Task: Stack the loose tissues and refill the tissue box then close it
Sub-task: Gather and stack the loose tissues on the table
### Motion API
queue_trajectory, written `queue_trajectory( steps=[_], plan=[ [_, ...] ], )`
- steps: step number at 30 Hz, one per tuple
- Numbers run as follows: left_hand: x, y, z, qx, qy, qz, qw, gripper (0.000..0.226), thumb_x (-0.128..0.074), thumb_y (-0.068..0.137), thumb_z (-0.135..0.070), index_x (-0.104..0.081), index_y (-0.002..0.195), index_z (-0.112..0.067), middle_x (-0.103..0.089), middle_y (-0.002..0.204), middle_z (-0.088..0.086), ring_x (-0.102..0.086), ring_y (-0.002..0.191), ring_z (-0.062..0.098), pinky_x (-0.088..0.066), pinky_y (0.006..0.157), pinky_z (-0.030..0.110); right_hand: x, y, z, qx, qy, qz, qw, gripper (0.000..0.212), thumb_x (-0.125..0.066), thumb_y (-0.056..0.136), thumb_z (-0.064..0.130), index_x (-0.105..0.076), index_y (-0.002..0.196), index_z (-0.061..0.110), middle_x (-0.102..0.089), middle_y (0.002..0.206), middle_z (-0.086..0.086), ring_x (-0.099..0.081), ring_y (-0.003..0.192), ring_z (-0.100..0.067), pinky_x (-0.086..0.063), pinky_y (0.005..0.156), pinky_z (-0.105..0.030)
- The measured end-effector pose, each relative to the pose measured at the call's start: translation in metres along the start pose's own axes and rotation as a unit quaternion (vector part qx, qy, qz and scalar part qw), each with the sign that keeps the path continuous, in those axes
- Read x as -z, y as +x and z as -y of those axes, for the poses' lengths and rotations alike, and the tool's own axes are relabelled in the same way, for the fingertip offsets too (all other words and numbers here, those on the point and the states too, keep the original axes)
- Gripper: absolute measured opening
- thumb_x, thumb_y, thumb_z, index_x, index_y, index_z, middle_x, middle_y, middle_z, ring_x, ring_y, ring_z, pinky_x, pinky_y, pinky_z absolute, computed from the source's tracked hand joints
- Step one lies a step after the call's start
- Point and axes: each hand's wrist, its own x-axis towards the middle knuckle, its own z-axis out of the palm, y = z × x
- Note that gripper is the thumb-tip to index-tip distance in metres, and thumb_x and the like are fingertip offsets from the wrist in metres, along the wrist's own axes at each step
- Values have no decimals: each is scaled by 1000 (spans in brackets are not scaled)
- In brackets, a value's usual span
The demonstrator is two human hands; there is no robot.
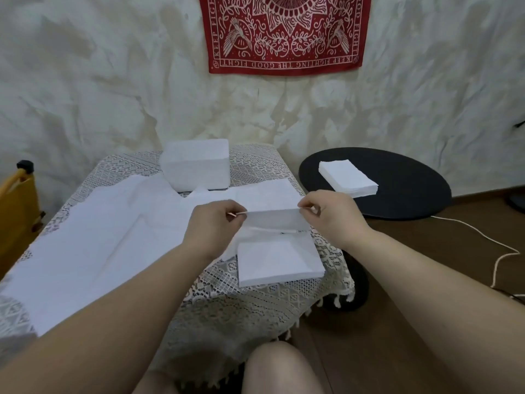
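A white folded tissue [274,218] is held stretched level above the table, pinched at its two upper corners. Directly below it a squared stack of white tissues [279,261] is laid flat near the table's right edge. Loose white tissues [93,243] are spread unfolded and overlapping across the left half of the table. A white tissue box [196,167] is set upright at the far edge, behind the loose sheets.

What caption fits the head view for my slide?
Both hands, left and right, pinch a folded tissue above a tissue stack.
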Motion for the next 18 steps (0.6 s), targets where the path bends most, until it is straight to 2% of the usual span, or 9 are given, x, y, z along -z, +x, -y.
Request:
queue_trajectory(
  steps=[2, 4, 7, 10, 13, 16, 18],
  plan=[
    [3, -10, -6, -15, -11, -31, 999, 9, -68, 85, -17, -73, 92, -17, -67, 83, -9, -61, 77, 5, -44, 81, 18, 5, -9, 2, 7, 8, -35, 999, 9, -63, 86, 12, -70, 92, 12, -65, 88, 1, -56, 76, -11, -49, 75, -34],
    [4, -27, -7, -47, 2, -37, 998, 9, -68, 84, -15, -72, 91, -17, -67, 83, -10, -62, 78, 8, -47, 81, 23, 6, -26, 4, 48, 7, -59, 997, 8, -66, 83, 6, -69, 88, 11, -65, 87, 0, -56, 74, -10, -52, 70, -34],
    [-4, -57, 7, -89, 40, -2, 995, 9, -68, 84, -14, -72, 91, -17, -70, 94, -7, -62, 81, 11, -49, 81, 26, -1, -56, 0, 85, 0, -35, 996, 11, -68, 80, 3, -71, 89, 9, -67, 91, -1, -64, 81, -17, -55, 70, -34],
    [-12, -77, 19, -113, 78, 23, 990, 11, -68, 84, -14, -75, 93, -17, -71, 102, -6, -64, 92, 12, -40, 84, 18, -11, -77, -4, 78, -11, -6, 997, 14, -69, 79, 3, -73, 90, 11, -68, 94, 0, -67, 85, -21, -56, 72, -34],
    [-13, -87, 18, -117, 83, 41, 989, 15, -66, 85, -14, -75, 97, -18, -69, 107, -7, -63, 97, 11, -39, 87, 17, -12, -89, -3, 87, -25, 19, 996, 17, -70, 76, 4, -73, 90, 12, -68, 95, 0, -66, 85, -21, -56, 69, -33],
    [-9, -90, 17, -103, 81, 41, 991, 23, -62, 84, -10, -72, 104, -16, -65, 110, -5, -62, 96, 12, -42, 86, 20, -8, -93, -1, 53, -34, 36, 997, 21, -67, 77, 9, -72, 98, 13, -66, 102, 1, -64, 91, -19, -55, 71, -34],
    [-5, -90, 15, -77, 74, 33, 994, 26, -60, 84, -14, -69, 108, -17, -63, 104, -7, -59, 86, 7, -44, 81, 20, -5, -93, -2, 5, -31, 40, 999, 25, -64, 81, 17, -69, 106, 15, -63, 108, 4, -60, 95, -15, -48, 77, -28]
  ],
)
